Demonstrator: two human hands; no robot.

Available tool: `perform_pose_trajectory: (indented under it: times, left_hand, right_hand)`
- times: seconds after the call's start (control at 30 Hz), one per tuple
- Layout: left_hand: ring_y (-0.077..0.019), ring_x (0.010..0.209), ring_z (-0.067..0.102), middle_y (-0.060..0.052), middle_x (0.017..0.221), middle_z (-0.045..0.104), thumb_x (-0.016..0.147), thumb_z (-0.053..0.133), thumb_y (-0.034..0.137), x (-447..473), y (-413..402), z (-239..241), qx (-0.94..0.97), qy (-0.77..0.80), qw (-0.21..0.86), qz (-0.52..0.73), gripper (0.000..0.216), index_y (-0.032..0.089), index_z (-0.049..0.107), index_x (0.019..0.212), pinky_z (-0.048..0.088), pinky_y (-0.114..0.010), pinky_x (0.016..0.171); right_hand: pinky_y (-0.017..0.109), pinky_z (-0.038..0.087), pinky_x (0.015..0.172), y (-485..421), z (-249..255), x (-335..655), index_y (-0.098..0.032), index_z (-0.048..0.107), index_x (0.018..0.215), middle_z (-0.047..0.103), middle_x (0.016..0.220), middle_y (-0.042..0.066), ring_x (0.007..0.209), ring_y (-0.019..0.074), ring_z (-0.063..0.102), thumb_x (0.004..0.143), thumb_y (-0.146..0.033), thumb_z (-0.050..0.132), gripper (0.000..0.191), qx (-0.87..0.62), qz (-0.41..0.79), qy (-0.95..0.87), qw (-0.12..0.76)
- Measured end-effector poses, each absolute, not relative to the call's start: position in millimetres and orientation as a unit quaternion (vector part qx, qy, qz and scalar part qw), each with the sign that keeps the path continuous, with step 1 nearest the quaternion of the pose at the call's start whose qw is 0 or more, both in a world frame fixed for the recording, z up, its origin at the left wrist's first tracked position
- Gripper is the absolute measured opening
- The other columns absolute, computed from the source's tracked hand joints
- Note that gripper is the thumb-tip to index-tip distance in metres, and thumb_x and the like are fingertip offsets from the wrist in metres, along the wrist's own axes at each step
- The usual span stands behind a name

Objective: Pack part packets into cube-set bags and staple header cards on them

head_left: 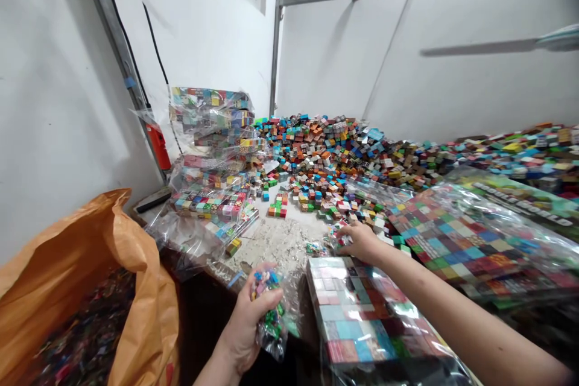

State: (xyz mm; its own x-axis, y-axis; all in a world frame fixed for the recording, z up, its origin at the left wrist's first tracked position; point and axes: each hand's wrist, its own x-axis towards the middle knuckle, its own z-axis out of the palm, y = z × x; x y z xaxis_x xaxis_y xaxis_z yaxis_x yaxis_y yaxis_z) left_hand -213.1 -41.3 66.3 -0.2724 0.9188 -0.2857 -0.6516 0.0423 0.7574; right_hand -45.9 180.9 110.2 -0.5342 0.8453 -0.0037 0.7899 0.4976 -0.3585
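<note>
The left hand is closed around a clear plastic bag of small multicoloured pieces; the thumb lies across the front of the bag, and its lower end extends below the grip. The bag is held at the near edge of the worktable, to the left of a film-wrapped block pack. The right hand is positioned just beyond the far edge of that pack, with its fingers bent over small clear packets of coloured pieces — whether the fingertips are gripping a packet or only touching it cannot be told. The right forearm passes above the right part of the pack. A heap of loose printed blocks covers the rear of the table along the white wall, and several blocks lie apart toward the middle. At the left of the table, film-wrapped packs are piled in a stack; at the right, a large wrapped block sheet lies beside the right forearm. An orange sack — its mouth spread wide, with a dark multicoloured mass inside — occupies the lower left.
</note>
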Motion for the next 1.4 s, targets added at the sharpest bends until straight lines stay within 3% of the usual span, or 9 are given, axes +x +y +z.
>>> perform_pose_trajectory:
  times: [0.2,0.43,0.53,0.7,0.9,1.0,1.1,1.27,1.4]
  left_hand:
    - [-0.0133,0.053,0.053,0.0,0.069,0.053,0.065,0.067,0.024,-212.6,-45.2,66.9,0.157,0.431,0.567,0.684,0.065,0.022,0.034,0.121,0.047,-0.023,0.04]
    - [-0.0134,0.059,0.056,0.0,0.075,0.055,0.068,0.068,0.027,-211.0,-40.2,65.5,0.15,0.409,0.548,0.714,0.059,0.025,0.039,0.118,0.047,-0.023,0.047]
    - [-0.0154,0.073,0.059,-0.003,0.09,0.059,0.071,0.067,0.033,-209.0,-37.8,60.1,0.157,0.354,0.552,0.739,0.055,0.025,0.041,0.118,0.049,-0.024,0.06]
    - [-0.0198,0.09,0.059,-0.007,0.105,0.06,0.073,0.065,0.035,-209.2,-41.0,55.0,0.131,0.308,0.58,0.742,0.06,0.025,0.037,0.125,0.046,-0.029,0.078]
    - [-0.0143,0.074,0.06,-0.003,0.096,0.061,0.072,0.064,0.018,-212.3,-43.1,64.2,0.091,0.318,0.582,0.743,0.062,0.023,0.034,0.126,0.048,-0.024,0.067]
    - [-0.0102,0.058,0.055,0.0,0.08,0.06,0.073,0.063,0.019,-216.8,-46.7,62.3,0.083,0.344,0.57,0.741,0.06,0.024,0.035,0.126,0.046,-0.02,0.052]
    - [-0.0096,0.056,0.053,0.001,0.077,0.057,0.073,0.062,0.019,-219.5,-51.2,58.8,0.085,0.355,0.566,0.74,0.061,0.025,0.032,0.126,0.045,-0.02,0.048]
    - [-0.0122,0.059,0.055,0.0,0.075,0.057,0.07,0.064,0.02,-216.8,-54.1,60.4,0.081,0.352,0.587,0.725,0.066,0.023,0.031,0.127,0.046,-0.021,0.048]
    - [-0.0121,0.059,0.055,0.0,0.074,0.057,0.071,0.063,0.02,-217.3,-56.4,60.5,0.087,0.352,0.591,0.72,0.062,0.023,0.034,0.125,0.046,-0.022,0.051]
  right_hand:
    - [0.026,0.037,0.061,190.6,122.2,-51.6,-0.018,0.054,0.068,0.052,0.073,0.003,0.071,0.0178,0.049,0.065,-0.023,0.063,0.01,-0.483,0.171,-0.848,0.135]
    - [0.022,0.042,0.056,124.5,166.0,-79.1,-0.02,0.054,0.084,0.056,0.072,0.0,0.063,0.0124,0.053,0.085,-0.042,0.038,0.027,-0.387,0.33,-0.852,0.123]
    - [0.026,0.044,0.066,71.7,153.0,-98.7,-0.02,0.059,0.091,0.057,0.082,0.003,0.072,0.014,0.054,0.085,-0.034,0.04,0.024,-0.3,0.402,-0.861,0.088]
    - [0.026,0.042,0.071,31.8,119.3,-119.1,-0.018,0.064,0.079,0.048,0.084,0.004,0.078,0.0141,0.049,0.084,-0.019,0.042,0.023,-0.22,0.324,-0.908,0.151]
    - [0.025,0.045,0.073,51.3,131.7,-115.2,-0.024,0.062,0.104,0.051,0.091,0.003,0.08,0.0128,0.053,0.088,-0.029,0.038,0.029,-0.223,0.435,-0.867,0.097]
    - [0.024,0.047,0.062,90.4,137.0,-105.9,-0.024,0.053,0.116,0.057,0.093,0.004,0.07,0.0118,0.057,0.091,-0.036,0.026,0.038,-0.349,0.356,-0.864,0.076]
    - [0.03,0.042,0.079,141.2,125.5,-93.0,-0.012,0.057,0.107,0.049,0.112,0.014,0.095,0.0205,0.052,0.089,-0.024,0.032,0.033,-0.436,0.239,-0.861,0.107]
    - [0.041,0.043,0.083,199.2,91.5,-80.3,-0.014,0.056,0.099,0.053,0.109,0.007,0.097,0.0198,0.051,0.082,-0.026,0.054,0.02,-0.493,0.144,-0.855,0.072]
    - [0.037,0.047,0.076,211.5,77.9,-86.3,-0.014,0.056,0.1,0.056,0.105,0.006,0.089,0.0171,0.055,0.084,-0.028,0.052,0.022,-0.518,0.14,-0.843,0.053]
